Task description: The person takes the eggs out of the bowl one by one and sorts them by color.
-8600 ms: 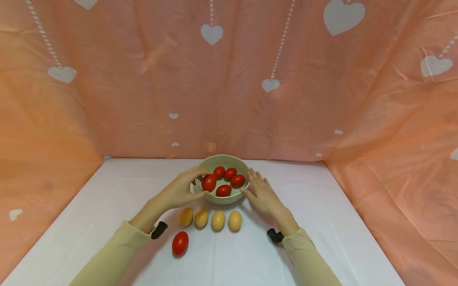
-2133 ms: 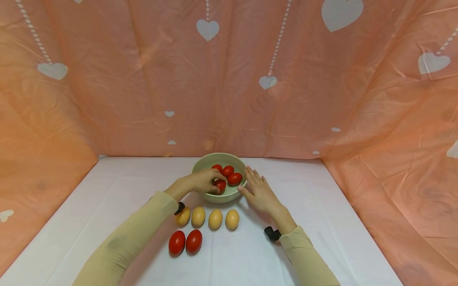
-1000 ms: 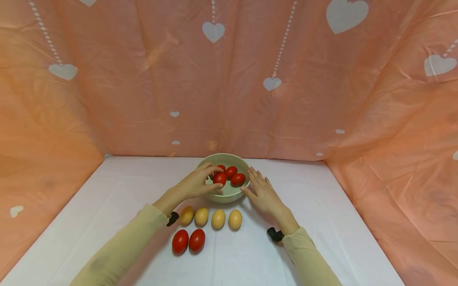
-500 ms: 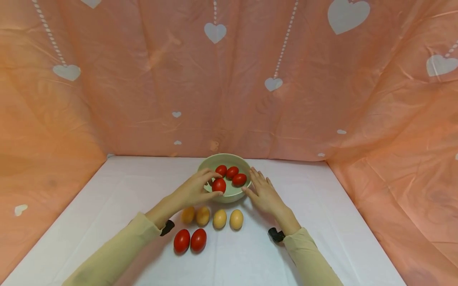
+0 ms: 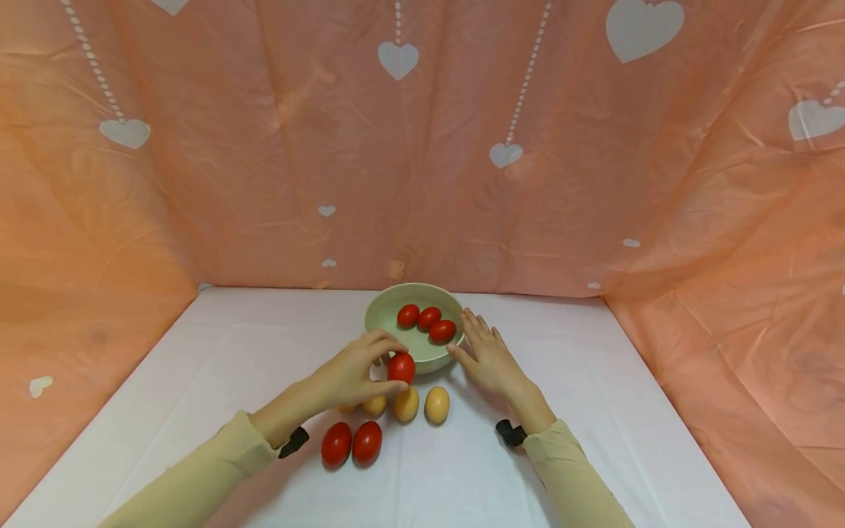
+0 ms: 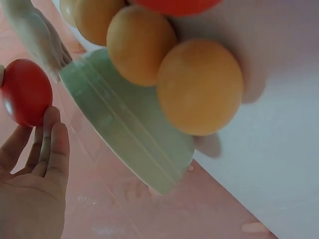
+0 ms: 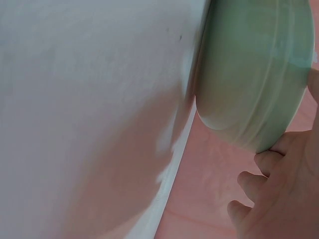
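My left hand (image 5: 343, 375) pinches a red egg (image 5: 401, 369) between thumb and fingertips, in front of the bowl's near rim and over the row of tan eggs (image 5: 437, 405). In the left wrist view, the fingers (image 6: 56, 149) curl under that red egg (image 6: 27, 92). A pale green bowl (image 5: 383, 312) holds three red eggs (image 5: 442, 331). My right hand (image 5: 491, 364) rests against the bowl's right side with its fingers extended. In the right wrist view, fingertips lie along the rim of the bowl (image 7: 249, 64). The left hand partly hides the tan eggs at the row's left.
Two more red eggs (image 5: 337, 444) lie side by side on the white tablecloth (image 5: 449, 484), nearer than the tan row. Behind the bowl hangs a pink curtain (image 5: 436, 220) with white hearts; curtains also flank the table on both sides.
My left hand has lifted a red egg from the bowl and brought it nearer, over the rim. Earlier, a second red egg joined the first on the cloth. The right hand has stayed at the bowl.
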### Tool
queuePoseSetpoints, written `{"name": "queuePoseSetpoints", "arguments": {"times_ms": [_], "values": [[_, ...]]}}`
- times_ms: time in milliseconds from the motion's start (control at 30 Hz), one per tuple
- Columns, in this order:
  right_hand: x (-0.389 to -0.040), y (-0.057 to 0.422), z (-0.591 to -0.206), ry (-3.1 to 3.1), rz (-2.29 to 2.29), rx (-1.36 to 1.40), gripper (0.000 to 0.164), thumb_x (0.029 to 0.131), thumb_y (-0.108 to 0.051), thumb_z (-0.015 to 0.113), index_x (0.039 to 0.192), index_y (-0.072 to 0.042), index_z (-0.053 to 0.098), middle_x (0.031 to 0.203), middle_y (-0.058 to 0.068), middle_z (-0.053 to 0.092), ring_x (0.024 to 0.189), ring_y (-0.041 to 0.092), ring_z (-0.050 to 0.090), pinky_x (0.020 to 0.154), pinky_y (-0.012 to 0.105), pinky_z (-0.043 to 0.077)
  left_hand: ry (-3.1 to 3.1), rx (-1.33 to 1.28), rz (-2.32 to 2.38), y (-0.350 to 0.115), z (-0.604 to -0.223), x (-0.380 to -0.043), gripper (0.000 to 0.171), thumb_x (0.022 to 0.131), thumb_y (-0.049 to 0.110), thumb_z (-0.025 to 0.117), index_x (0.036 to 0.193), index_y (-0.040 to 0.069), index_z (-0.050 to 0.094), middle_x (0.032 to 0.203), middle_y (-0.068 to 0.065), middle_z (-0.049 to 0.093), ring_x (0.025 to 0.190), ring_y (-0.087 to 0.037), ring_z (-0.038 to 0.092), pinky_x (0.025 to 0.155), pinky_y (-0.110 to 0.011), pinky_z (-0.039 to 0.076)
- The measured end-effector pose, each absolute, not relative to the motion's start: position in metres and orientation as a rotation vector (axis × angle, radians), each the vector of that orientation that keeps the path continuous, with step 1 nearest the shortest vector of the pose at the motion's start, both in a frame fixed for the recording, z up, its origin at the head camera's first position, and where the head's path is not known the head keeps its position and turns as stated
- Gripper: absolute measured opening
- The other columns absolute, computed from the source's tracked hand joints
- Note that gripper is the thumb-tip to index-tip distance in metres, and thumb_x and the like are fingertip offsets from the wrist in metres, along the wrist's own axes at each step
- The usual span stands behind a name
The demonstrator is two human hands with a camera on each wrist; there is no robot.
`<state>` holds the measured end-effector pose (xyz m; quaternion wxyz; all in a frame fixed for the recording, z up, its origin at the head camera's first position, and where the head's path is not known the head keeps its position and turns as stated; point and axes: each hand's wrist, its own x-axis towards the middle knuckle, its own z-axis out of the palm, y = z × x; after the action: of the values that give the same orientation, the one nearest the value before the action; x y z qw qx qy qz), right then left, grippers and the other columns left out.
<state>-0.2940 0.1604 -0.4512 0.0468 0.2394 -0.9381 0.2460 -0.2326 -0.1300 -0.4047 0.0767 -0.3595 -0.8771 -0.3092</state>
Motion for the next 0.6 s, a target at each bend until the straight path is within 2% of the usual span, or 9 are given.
{"name": "queuePoseSetpoints", "arguments": {"times_ms": [300, 600], "values": [[-0.294, 0.161, -0.451, -2.870, 0.746, 0.735, 0.078, 0.108, -0.048, 0.050, 0.163, 0.001, 0.023, 0.172, 0.015, 0.015, 0.157, 0.041, 0.017, 0.125, 0.062, 0.012, -2.689, -1.159, -1.006, -0.130, -0.412, -0.216, 0.045, 0.086, 0.032, 0.088, 0.121, 0.015, 0.066, 0.115, 0.005, 0.062, 0.097, -0.011, 0.060, 0.080, -0.032, 0.057], [-0.295, 0.160, -0.451, -2.871, 0.746, 0.728, 0.078, 0.108, -0.047, 0.050, 0.163, 0.001, 0.022, 0.172, 0.015, 0.015, 0.157, 0.041, 0.016, 0.125, 0.061, 0.012, -2.808, -1.202, -0.869, -0.127, -0.420, -0.203, 0.046, 0.084, 0.035, 0.089, 0.119, 0.018, 0.065, 0.111, 0.009, 0.060, 0.095, -0.010, 0.062, 0.081, -0.026, 0.055]]}}
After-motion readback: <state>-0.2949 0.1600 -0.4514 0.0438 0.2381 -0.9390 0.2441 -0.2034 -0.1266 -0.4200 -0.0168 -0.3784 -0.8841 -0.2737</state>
